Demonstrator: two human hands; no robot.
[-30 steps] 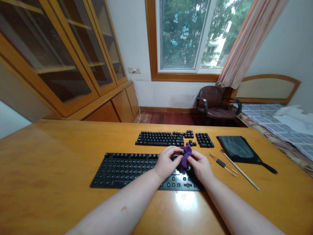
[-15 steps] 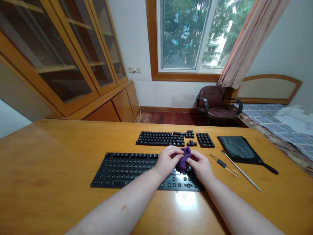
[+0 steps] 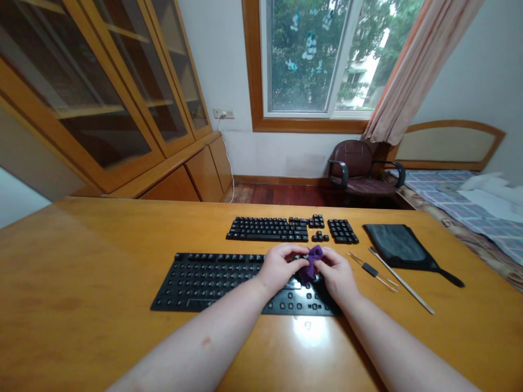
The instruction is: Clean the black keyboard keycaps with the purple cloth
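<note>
A small purple cloth is pinched between my left hand and my right hand, both closed on it. They hover over the right half of a black keyboard base whose keycaps are off, lying on the wooden table. The removed black keycaps lie in keyboard order just beyond it, with the numpad group to their right.
Right of the keyboard lie a wire keycap puller, a thin stick and a black pouch with a dark handle beside it. Beyond the table are a brown armchair, a bed and glass-door cabinets.
Both hands have shifted slightly away from me while bunching the purple cloth smaller between them. The view has tipped a little.
</note>
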